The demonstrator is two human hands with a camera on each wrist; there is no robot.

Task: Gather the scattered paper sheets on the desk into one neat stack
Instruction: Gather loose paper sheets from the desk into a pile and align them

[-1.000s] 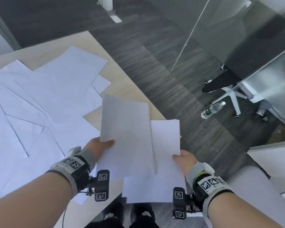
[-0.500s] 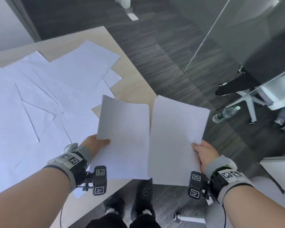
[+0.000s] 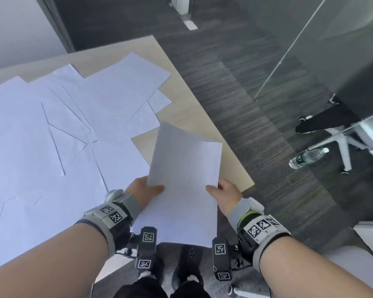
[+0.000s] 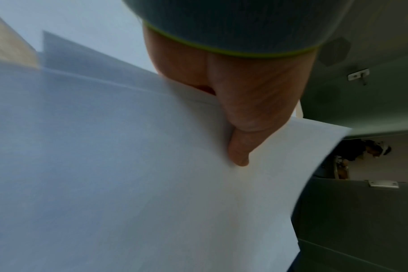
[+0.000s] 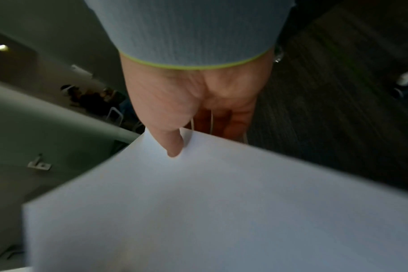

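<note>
- Grey carpet (image 3: pixel 235 93) surrounds a light wooden desk (image 3: pixel 190 117), where loose paper sheets (image 3: pixel 58 134) lie overlapping from 9 to 11 o'clock.
- Held stack (image 3: pixel 185 186) hangs over the desk's 5 o'clock corner.
- Left hand (image 3: pixel 143 191) pinches its left edge, thumb on top.
- Right hand (image 3: pixel 225 193) pinches the right edge likewise.

Both hands (image 3: pixel 145 193) (image 3: pixel 225 195) in pinching grip

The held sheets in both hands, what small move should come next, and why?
Probably square them up: the held sheets overlap, yet their far edges sit stepped. The left hand and right hand each pinch a side, so tapping the bundle on the desk would align it before gathering the scattered sheets.
</note>
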